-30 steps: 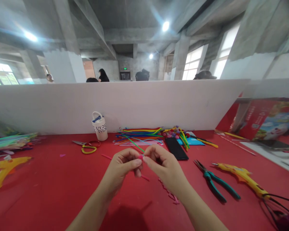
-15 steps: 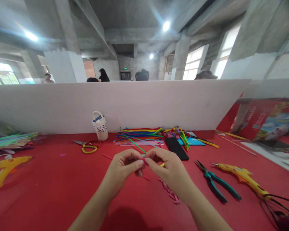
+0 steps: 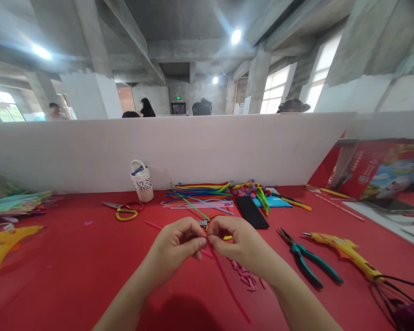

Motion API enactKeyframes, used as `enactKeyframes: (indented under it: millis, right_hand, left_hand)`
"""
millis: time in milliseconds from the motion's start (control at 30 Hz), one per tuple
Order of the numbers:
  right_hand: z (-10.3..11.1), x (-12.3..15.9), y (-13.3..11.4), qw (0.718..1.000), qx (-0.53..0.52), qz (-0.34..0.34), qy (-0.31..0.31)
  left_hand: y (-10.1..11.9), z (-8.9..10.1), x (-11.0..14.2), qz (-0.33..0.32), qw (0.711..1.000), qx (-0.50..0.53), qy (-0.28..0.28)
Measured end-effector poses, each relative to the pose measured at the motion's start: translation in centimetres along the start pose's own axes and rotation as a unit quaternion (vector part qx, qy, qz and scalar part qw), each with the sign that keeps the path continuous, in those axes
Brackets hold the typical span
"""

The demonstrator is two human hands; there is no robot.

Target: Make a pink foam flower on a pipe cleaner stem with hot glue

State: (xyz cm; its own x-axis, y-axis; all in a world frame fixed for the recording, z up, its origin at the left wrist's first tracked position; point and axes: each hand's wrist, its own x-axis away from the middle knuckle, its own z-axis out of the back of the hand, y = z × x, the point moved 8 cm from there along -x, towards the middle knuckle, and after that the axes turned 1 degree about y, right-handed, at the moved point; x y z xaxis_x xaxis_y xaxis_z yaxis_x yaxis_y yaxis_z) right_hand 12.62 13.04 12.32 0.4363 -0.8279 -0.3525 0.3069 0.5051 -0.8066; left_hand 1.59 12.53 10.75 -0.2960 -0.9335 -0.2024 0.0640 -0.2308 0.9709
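Observation:
My left hand (image 3: 182,242) and my right hand (image 3: 232,238) meet over the middle of the table, both closed in a pinch. Between their fingertips is one end of a pink pipe cleaner (image 3: 227,279), whose long free part trails down toward the table's near edge. Beneath and beside my right hand lies a small heap of short bent pink pieces (image 3: 244,274). Another pink pipe cleaner (image 3: 153,225) rests partly behind my left hand. Just beyond my fingers, scissors with yellow handles (image 3: 227,237) show in part, mostly covered by my hands.
Needle-nose pliers (image 3: 307,257) and a yellow glue gun (image 3: 345,253) with a cord lie at right. A black phone (image 3: 251,212), coloured pipe cleaners (image 3: 200,189) and a white cup (image 3: 142,184) stand along the white partition (image 3: 207,151). More scissors (image 3: 126,213) and another glue gun (image 3: 10,243) are left.
The pink pipe cleaner's long part now shows hanging below my fingers. More short pink pieces are visible by my right hand. Both hands stay together, slightly lower.

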Motion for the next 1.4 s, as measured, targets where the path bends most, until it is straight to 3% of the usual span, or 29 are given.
enactKeyframes:
  millis: [333, 600, 700, 867, 1000, 1167, 1400]
  right_hand:
    - [-0.9, 0.0, 1.8, 0.992, -0.089, -0.057, -0.076]
    - [-1.7, 0.0, 2.5, 0.987, -0.107, -0.061, -0.101]
    - [-2.0, -0.2, 2.5, 0.991, -0.09, -0.055, -0.085]
    - [-1.5, -0.5, 2.5, 0.998, -0.028, -0.053, -0.009]
    - [-1.8, -0.6, 3.1, 0.998, -0.01, -0.064, -0.003]
    - [-1.1, -0.9, 3.0, 0.995, 0.004, -0.067, 0.076]
    - [-0.8, -0.8, 1.5, 0.996, -0.082, -0.028, 0.031]
  left_hand:
    - [-0.1, -0.3, -0.1, 0.01, 0.999, -0.032, -0.013]
    - [-0.2, -0.4, 0.0, 0.017, 0.999, -0.037, -0.024]
    - [-0.4, -0.1, -0.1, 0.019, 0.999, -0.033, -0.014]
    - [-0.8, 0.6, -0.5, 0.019, 0.999, -0.023, 0.018]
    - [-1.1, 0.6, -0.7, 0.017, 0.999, -0.01, 0.03]
    - [-1.3, 1.0, -1.1, 0.001, 0.998, 0.02, 0.062]
    - [-0.8, 2.2, -1.1, -0.028, 0.987, 0.105, 0.122]
